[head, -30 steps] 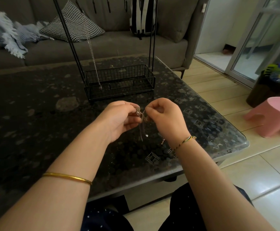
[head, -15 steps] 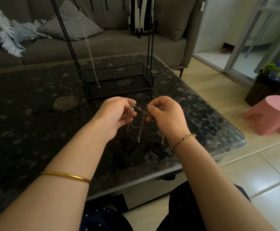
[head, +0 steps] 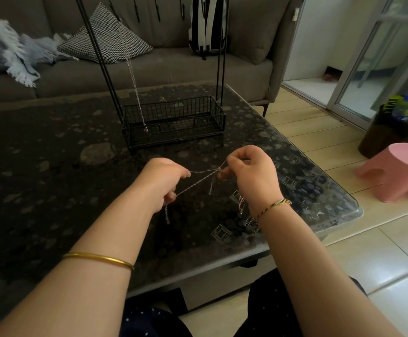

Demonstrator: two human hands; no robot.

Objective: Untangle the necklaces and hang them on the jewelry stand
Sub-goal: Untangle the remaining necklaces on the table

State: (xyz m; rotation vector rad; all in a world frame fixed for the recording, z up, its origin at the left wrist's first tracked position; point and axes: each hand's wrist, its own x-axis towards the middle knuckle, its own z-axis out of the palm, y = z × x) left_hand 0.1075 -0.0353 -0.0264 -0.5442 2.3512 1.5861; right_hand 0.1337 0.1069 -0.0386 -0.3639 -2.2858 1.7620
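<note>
Silver tangled necklaces (head: 199,181) were held taut between both hands above the dark table (head: 52,166) | left hand (head: 164,181) gripped two strands, fingers curled | right hand (head: 251,173) pinched the knotted end, loose ends dangling | black jewelry stand (head: 193,132) stood beyond, hung necklace (head: 135,88) reaching its basket.

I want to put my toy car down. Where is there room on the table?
Left of the jewelry stand the table is bare. It is crowded in front of the stand, where left hand and right hand stretch the necklaces.
</note>
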